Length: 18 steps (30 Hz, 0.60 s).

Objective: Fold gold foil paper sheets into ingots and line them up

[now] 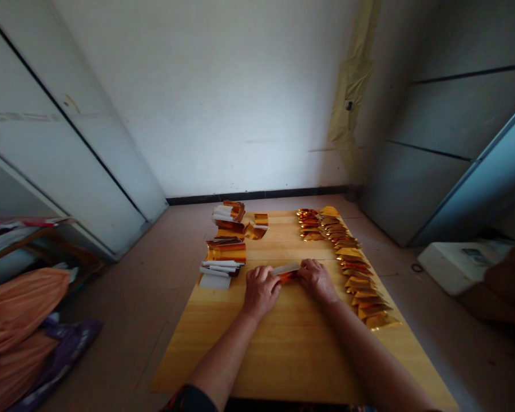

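Between my two hands, low over the middle of the wooden table, is a sheet of gold foil paper (286,270), its pale underside folded up along the far edge. My left hand (261,289) grips its left end with curled fingers. At the right end, my right hand (317,280) pinches the same sheet. Left of my hands lie stacks of gold foil sheets (226,252) with white backs, some curled. Along the table's right side runs a long overlapping row of folded gold paper pieces (352,269). My fingertips are partly hidden behind the paper.
The wooden table (292,355) stands before a white wall (223,103). Metal cabinets (446,120) rise at the right, and pale cabinet doors (68,114) at the left. A white box (450,266) sits on the floor at right; orange cloth (21,309) lies at left.
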Motion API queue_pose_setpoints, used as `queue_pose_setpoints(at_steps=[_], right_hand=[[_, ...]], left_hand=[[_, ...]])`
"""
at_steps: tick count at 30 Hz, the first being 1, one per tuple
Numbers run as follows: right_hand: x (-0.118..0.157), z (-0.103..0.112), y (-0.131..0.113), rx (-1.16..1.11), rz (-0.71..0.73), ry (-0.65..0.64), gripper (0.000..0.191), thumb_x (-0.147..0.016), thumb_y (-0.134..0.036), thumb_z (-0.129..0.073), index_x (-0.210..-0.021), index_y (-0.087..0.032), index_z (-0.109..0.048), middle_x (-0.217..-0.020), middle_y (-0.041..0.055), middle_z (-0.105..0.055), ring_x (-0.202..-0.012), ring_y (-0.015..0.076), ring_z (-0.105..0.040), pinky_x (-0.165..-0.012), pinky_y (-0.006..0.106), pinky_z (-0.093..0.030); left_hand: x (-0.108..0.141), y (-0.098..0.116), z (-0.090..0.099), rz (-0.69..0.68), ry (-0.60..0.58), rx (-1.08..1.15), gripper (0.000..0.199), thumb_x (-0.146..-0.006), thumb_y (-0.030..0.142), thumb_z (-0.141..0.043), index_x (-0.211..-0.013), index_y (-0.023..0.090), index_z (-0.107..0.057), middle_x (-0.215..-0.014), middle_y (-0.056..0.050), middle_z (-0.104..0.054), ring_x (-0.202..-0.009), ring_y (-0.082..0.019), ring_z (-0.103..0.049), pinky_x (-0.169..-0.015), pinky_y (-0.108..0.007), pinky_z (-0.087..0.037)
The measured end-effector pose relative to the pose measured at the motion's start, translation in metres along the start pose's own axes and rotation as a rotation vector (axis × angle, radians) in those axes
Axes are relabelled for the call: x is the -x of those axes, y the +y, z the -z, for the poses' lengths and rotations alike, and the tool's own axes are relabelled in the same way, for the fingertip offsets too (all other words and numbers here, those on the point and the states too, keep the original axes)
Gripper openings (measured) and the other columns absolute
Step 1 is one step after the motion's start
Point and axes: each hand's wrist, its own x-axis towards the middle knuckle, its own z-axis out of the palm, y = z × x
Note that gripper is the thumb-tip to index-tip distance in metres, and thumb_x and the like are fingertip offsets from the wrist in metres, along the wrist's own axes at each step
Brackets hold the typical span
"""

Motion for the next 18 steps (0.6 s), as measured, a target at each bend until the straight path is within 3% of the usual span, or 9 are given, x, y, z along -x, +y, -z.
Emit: queue_pose_setpoints(at_steps=[5,8,11,18], right_hand=[[0.006,-0.003,0.007,-0.035,0.036,-0.026,0.019,-0.088,-0.022,-0.051,-0.086,-0.024,-0.069,-0.100,0.0061,-0.061,-0.095,0.0179,-0.051,-0.081,0.028,-0.036],[0.008,-0.007,0.013,-0.131,0.024,-0.018,0.017,-0.088,-0.024,-0.052,-0.086,-0.023,-0.069,-0.097,0.0049,-0.062,-0.092,0.0166,-0.053,-0.081,0.027,-0.037],[0.007,-0.010,0.017,-0.202,-0.007,-0.017,0.017,-0.088,-0.028,-0.053,-0.086,-0.022,-0.068,-0.094,0.0048,-0.063,-0.091,0.0163,-0.054,-0.080,0.026,-0.038],[-0.004,-0.014,0.013,-0.165,-0.137,-0.035,0.022,-0.089,-0.028,-0.049,-0.078,-0.020,-0.066,-0.088,0.0040,-0.063,-0.087,0.0150,-0.054,-0.077,0.024,-0.035]], left_hand=[[-0.002,0.001,0.001,0.068,-0.037,-0.003,0.019,-0.078,0.039,-0.063,-0.090,0.024,-0.069,-0.104,-0.006,-0.060,-0.100,-0.023,-0.051,-0.088,-0.039,-0.035],[-0.002,-0.001,-0.002,0.083,-0.067,0.009,0.020,-0.073,0.035,-0.068,-0.091,0.025,-0.068,-0.101,-0.004,-0.062,-0.098,-0.022,-0.052,-0.086,-0.038,-0.036],[-0.004,-0.004,-0.006,0.117,-0.063,0.029,0.012,-0.078,0.029,-0.063,-0.088,0.026,-0.069,-0.098,-0.003,-0.063,-0.097,-0.020,-0.053,-0.086,-0.036,-0.036],[-0.011,-0.007,-0.007,0.221,-0.094,0.054,0.019,-0.087,0.030,-0.052,-0.082,0.024,-0.070,-0.094,-0.002,-0.064,-0.095,-0.018,-0.055,-0.082,-0.034,-0.036]])
